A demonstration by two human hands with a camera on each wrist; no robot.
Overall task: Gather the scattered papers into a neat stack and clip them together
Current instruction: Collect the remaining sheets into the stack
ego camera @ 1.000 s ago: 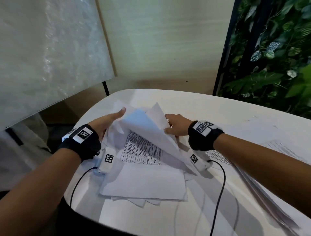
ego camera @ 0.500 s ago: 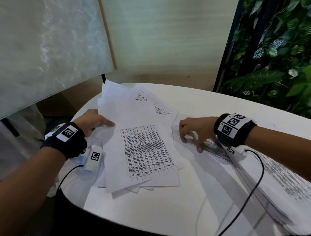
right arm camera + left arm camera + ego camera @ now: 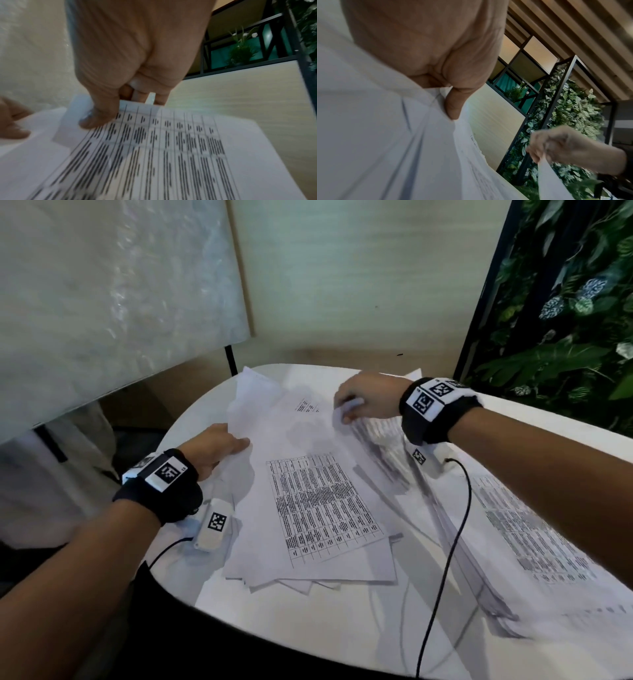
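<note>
Head view: nearest me, the loose pile of white printed sheets [image 3: 308, 508] lies fanned on the round white table [image 3: 308, 628]; my left hand [image 3: 214, 445] pinches its edge. Farther off, my right hand [image 3: 363, 398] grips another white printed sheet [image 3: 380, 433]. I should lay it squarely on top.

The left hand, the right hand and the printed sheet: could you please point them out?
left hand [image 3: 214, 445], head view, its back.
right hand [image 3: 368, 397], head view, its back.
printed sheet [image 3: 322, 505], head view, its table of text.
</note>
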